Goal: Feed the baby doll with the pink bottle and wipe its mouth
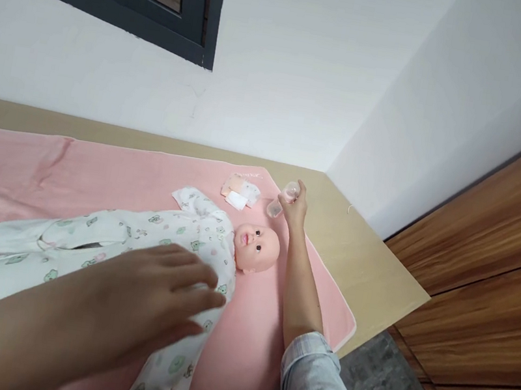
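Note:
My right hand [294, 208] is reached out to the far right corner of the pink mat, its fingers wrapped round the upper part of a clear baby bottle [290, 192] with a rounded top. The bottle's lower part shows just left of the fingers, close to the mat. My left hand [181, 288] hovers, slightly blurred, above the body of a baby doll [258, 249], fingers stretched forward and holding nothing. The doll lies on its back in a white printed outfit [156, 231], head to the right; my left forearm covers part of it.
Under the doll a pink mat [237, 343] covers much of the wooden table [354, 256]. Small white and peach packets [239, 193] lie beyond the doll's head. White walls and a dark window frame [193, 26] border the back; wood-grain panels [490, 271] stand right.

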A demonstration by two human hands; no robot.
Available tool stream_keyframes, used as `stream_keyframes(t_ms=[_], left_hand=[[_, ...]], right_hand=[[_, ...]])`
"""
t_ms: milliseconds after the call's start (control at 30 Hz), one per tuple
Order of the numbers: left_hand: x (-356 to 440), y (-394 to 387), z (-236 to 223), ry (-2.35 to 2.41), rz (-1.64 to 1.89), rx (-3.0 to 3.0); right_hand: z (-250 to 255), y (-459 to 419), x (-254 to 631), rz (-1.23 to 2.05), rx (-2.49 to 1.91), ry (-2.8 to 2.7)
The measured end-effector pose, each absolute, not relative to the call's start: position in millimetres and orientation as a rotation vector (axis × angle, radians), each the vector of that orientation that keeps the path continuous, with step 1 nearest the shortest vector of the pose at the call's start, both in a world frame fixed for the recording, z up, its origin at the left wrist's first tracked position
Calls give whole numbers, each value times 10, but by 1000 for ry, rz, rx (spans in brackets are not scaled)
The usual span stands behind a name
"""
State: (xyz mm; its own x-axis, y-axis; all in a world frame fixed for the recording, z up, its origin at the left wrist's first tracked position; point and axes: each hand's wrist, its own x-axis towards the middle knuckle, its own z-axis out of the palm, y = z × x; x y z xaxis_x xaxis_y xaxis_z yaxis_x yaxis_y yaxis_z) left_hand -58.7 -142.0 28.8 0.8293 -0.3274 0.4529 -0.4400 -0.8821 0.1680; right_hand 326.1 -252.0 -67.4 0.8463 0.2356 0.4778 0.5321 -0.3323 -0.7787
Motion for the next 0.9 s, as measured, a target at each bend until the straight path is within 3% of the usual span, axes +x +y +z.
stream_keyframes(t_ms=[100, 300, 467, 733, 900], left_hand=[[-352, -1236, 309, -527, 589, 2818], [-3, -1143, 239, 71, 1015, 2667], [62, -1232, 203, 264, 1248, 2551], [59, -1279, 199, 367, 1235, 2567], [77, -1201, 205, 438, 1137, 2612]], right_hand=[[-448, -2505, 3111, -341, -1777, -622], [19, -2373, 2369, -175, -1413, -959], [198, -2311, 1520, 1, -1215, -1081], [161, -2284, 1103, 134, -1152, -1098], [198, -2321, 1152, 30, -1132, -1045]])
